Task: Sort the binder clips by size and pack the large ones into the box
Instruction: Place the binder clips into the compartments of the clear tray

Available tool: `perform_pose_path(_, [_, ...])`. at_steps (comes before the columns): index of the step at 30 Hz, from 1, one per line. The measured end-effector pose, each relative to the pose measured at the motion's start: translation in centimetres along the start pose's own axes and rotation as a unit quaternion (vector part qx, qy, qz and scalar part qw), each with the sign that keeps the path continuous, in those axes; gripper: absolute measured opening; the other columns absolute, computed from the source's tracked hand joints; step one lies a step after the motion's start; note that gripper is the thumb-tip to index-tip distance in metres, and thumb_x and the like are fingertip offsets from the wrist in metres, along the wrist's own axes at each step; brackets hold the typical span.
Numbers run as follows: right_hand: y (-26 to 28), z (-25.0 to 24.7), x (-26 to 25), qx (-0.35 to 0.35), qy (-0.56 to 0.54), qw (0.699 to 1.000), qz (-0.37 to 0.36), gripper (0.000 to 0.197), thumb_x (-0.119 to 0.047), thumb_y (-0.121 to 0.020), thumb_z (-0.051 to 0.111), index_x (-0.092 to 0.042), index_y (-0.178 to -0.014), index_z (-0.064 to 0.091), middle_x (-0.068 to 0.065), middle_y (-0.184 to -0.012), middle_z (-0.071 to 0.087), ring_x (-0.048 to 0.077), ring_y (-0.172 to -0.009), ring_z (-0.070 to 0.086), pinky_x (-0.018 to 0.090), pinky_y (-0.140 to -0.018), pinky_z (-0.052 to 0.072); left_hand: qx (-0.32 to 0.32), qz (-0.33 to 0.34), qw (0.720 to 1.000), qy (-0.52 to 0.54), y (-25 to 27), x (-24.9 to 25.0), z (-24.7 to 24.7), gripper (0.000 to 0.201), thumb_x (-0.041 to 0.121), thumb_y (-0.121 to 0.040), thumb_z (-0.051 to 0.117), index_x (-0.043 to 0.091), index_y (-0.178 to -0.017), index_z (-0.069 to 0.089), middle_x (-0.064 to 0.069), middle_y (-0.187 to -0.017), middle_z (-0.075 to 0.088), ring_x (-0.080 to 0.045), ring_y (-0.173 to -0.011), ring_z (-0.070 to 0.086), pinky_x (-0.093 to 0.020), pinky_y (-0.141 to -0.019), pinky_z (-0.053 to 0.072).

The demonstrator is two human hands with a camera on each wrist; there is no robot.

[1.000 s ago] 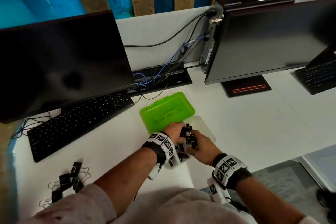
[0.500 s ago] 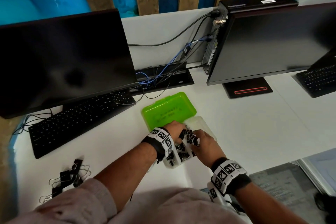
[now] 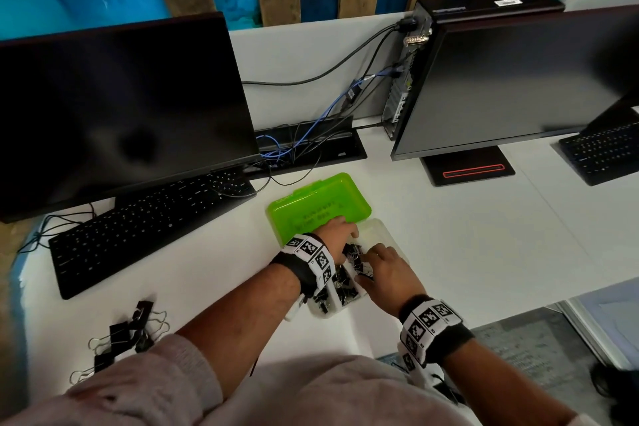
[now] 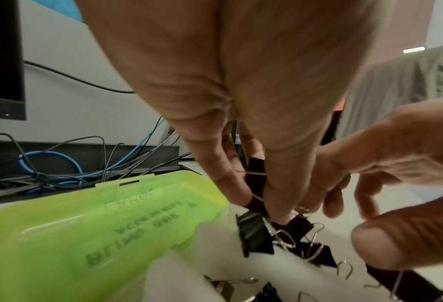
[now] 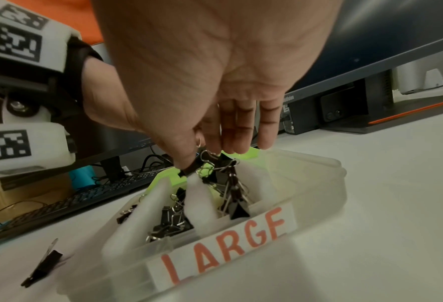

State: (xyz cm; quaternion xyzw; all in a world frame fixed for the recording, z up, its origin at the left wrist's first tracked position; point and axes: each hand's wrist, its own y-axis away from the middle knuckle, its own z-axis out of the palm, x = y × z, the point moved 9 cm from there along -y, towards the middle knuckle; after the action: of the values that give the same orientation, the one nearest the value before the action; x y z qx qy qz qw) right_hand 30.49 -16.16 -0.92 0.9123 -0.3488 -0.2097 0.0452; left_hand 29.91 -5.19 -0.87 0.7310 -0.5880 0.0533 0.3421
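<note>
The clear box point(image 3: 389, 235) lies open on the white desk, its green lid point(image 3: 318, 207) folded back. Foam dividers point(image 5: 199, 202) split it, and one compartment carries a label reading LARGE point(image 5: 228, 239). Black binder clips point(image 3: 345, 285) fill the compartments. My left hand point(image 3: 342, 230) reaches into the box and pinches a black clip point(image 4: 255, 177) between thumb and fingers. Opposite it, my right hand point(image 3: 380, 263) pinches a tangled bunch of clips point(image 5: 215, 165) that hangs down into the labelled compartment. A loose pile of larger clips point(image 3: 128, 332) lies at the desk's near left.
A keyboard point(image 3: 145, 228) and a dark monitor point(image 3: 117, 107) stand left of the box. Cables point(image 3: 297, 145) run behind the lid. A second monitor point(image 3: 511, 79) with its base point(image 3: 466, 169) stands at the right. One clip point(image 5: 42, 267) lies beside the box.
Both hands have gone down from above the box into it, taking the bunch of clips with them. The head view has shifted slightly.
</note>
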Motion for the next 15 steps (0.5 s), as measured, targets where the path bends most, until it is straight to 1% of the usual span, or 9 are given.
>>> perform_pose_path(3, [-0.7, -0.4, -0.2, 0.014, -0.020, 1.000, 0.007, 0.044, -0.042, -0.088, 0.056, -0.016, -0.123, 0.050, 0.005, -0.118, 0.057, 0.026, -0.110, 0.052, 0.037, -0.089, 0.044, 0.047, -0.003, 0.998, 0.042, -0.1, -0.1, -0.9, 0.046, 0.009, -0.074, 0.074, 0.016, -0.114, 0.051, -0.007, -0.120, 0.046, -0.023, -0.111, 0.050, -0.039, -0.094, 0.047])
perform_pose_path(6, [-1.4, -0.5, -0.5, 0.014, -0.004, 1.000, 0.006, 0.042, -0.037, -0.087, 0.056, -0.016, -0.123, 0.048, 0.006, -0.114, 0.060, 0.027, -0.108, 0.053, 0.037, -0.086, 0.043, 0.089, -0.009, 0.993, 0.073, -0.1, -0.1, -1.4, 0.037, 0.019, -0.079, 0.072, 0.015, -0.110, 0.052, -0.005, -0.118, 0.052, -0.022, -0.109, 0.050, -0.036, -0.092, 0.045])
perform_pose_path(9, [-1.8, -0.3, -0.4, 0.005, 0.034, 0.999, 0.005, 0.037, -0.034, -0.089, 0.052, -0.015, -0.121, 0.055, 0.006, -0.109, 0.056, 0.028, -0.106, 0.051, 0.037, -0.084, 0.042, 0.073, -0.030, 0.994, 0.069, -0.5, -0.3, -1.0, 0.030, 0.023, -0.086, 0.066, 0.012, -0.113, 0.055, -0.007, -0.120, 0.057, -0.024, -0.109, 0.055, -0.031, -0.089, 0.045])
perform_pose_path(11, [-1.9, 0.0, -0.1, 0.005, 0.029, 1.000, 0.011, 0.037, -0.034, -0.089, 0.052, -0.017, -0.122, 0.056, 0.006, -0.109, 0.053, 0.027, -0.106, 0.049, 0.037, -0.085, 0.043, 0.053, -0.049, 0.995, 0.068, -0.7, -0.7, -0.6, 0.024, 0.023, -0.089, 0.061, 0.010, -0.110, 0.059, -0.010, -0.118, 0.060, -0.026, -0.106, 0.057, -0.029, -0.086, 0.045])
perform_pose_path(13, [-2.0, 0.2, -0.1, 0.005, 0.015, 1.000, 0.011, 0.037, -0.033, -0.089, 0.052, -0.016, -0.122, 0.057, 0.006, -0.111, 0.052, 0.027, -0.107, 0.048, 0.038, -0.086, 0.044, 0.041, -0.062, 0.996, 0.051, -0.6, -0.9, -0.5, 0.020, 0.022, -0.093, 0.055, 0.009, -0.105, 0.063, -0.013, -0.113, 0.062, -0.030, -0.103, 0.058, -0.033, -0.088, 0.048])
perform_pose_path(15, [-2.0, 0.6, -0.3, 0.000, 0.006, 1.000, 0.006, 0.037, -0.032, -0.091, 0.050, -0.012, -0.121, 0.056, 0.009, -0.112, 0.054, 0.029, -0.106, 0.049, 0.040, -0.088, 0.045, 0.023, -0.070, 0.996, 0.046, -0.5, -0.9, -0.3, 0.024, 0.016, -0.095, 0.045, 0.006, -0.107, 0.063, -0.016, -0.110, 0.061, -0.033, -0.105, 0.055, -0.037, -0.090, 0.048])
